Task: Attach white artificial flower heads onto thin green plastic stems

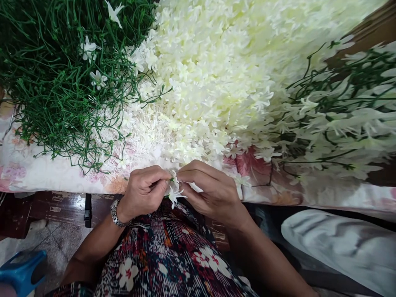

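Close to the table's front edge, my left hand (pixel 144 189), with a metal watch on its wrist, pinches a green stem between thumb and forefinger. White artificial flowers (pixel 175 196) show on it between my two hands. My right hand (pixel 212 187) meets them from the right, its thumb and forefinger closed at the upper white bloom; the exact grip is partly hidden by the fingers. Beyond my hands lies a big heap of loose cream-white artificial petals (pixel 216 74). Thin white stamens (pixel 145 130) are scattered at its near left side.
A dense pile of green plastic stems (pixel 62 82) covers the left, with a few white blooms on it. At the right lie finished-looking flower sprays (pixel 337 119) beside a brown cardboard edge (pixel 377 24). A floral cloth (pixel 55 173) covers the table. A blue stool (pixel 23 272) stands lower left.
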Tool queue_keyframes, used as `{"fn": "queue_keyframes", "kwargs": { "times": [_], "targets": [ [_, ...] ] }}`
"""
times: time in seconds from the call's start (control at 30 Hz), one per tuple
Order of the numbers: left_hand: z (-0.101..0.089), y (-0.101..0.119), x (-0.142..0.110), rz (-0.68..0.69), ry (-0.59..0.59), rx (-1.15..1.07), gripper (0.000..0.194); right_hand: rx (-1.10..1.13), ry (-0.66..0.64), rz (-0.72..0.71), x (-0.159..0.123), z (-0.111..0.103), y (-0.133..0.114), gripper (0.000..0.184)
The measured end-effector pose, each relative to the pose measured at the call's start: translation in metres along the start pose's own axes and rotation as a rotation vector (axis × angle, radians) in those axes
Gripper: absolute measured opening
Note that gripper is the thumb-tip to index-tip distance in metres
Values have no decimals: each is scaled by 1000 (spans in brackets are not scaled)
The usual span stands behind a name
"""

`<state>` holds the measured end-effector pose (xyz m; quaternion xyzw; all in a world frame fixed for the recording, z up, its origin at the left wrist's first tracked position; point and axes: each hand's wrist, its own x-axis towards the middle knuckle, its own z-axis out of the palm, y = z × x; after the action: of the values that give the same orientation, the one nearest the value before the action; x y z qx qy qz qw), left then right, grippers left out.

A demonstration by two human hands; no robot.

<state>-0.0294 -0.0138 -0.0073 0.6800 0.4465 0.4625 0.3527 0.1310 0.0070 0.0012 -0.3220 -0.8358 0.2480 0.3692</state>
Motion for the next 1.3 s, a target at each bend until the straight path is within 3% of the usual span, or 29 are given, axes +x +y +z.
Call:
{"fn": "queue_keyframes", "kwargs": {
  "times": [0.43,0.8,1.0,1.3],
  "targets": [
    [4,-8,0,-4,-32,26,15,-8,-72,34,-2,-1,4,13],
    [-4,2,-2,-392,-39,-343,8,-64,18,-33,5,-17,-12,28],
    [-6,8,0,-422,-89,-346,9,4,-32,-60,9,-14,-13,21],
    [-4,3,-3,-554,-31,-501,6,-104,-100,-126,9,-14,-13,17]
  ]
}}
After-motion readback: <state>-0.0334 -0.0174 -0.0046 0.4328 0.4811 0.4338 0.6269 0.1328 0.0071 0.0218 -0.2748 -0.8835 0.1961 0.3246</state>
